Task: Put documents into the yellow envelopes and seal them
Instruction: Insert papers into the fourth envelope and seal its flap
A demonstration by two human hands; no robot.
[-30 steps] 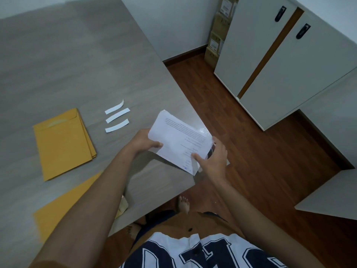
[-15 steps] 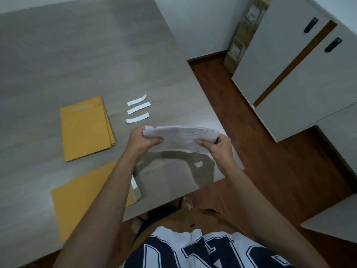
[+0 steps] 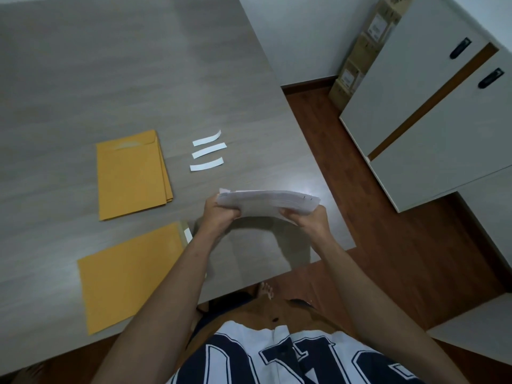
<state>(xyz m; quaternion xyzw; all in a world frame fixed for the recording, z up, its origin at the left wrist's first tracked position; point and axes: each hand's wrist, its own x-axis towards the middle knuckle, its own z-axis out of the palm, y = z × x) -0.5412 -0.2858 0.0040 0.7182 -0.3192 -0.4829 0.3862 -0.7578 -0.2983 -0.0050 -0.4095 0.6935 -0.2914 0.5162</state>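
Documents (image 3: 267, 203) held edge-on above the table's (image 3: 110, 65) near right corner, left hand (image 3: 219, 214) and right hand (image 3: 307, 218) each gripping an end, yellow envelopes (image 3: 133, 173) lying left.

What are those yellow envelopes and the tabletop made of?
Stack of envelopes and single envelope: matte yellow paper, probably kraft; thin, flat, no shine. Table: grey wood-grain surface, likely laminate; faint streaks and a soft glare near the edge.
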